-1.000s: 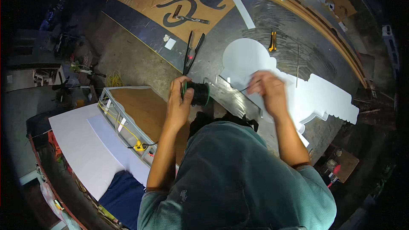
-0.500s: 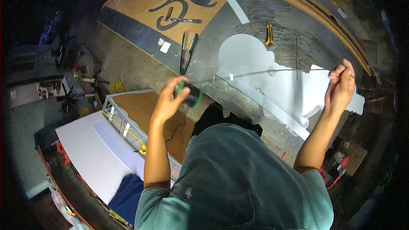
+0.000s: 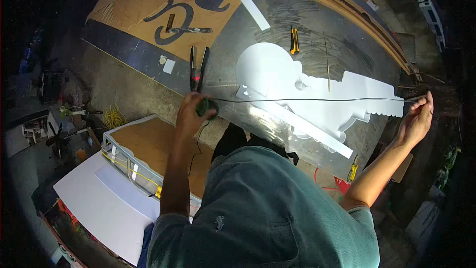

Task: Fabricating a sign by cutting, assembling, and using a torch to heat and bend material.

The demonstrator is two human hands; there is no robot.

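A small spool with a green rim, wound with black wire, is gripped in my left hand. From it the thin black wire runs almost straight across the work table. Its far end is pinched in the fingers of my right hand, held out to the right past the table's edge. Under the wire lies a large white cut-out shape with a round end and a scalloped end. A long white strip rests slantwise over its near side.
A black flat iron, a yellow utility knife and a metal square lie on the grey table. Brown board with dark curved shapes covers the far left. Yellow-handled pliers are at the right edge. A grey-framed box stands low left.
My right hand has moved outward to the right, drawing out more wire, which is straighter now. The left hand has turned, its back now hiding part of the spool. The view has shifted.
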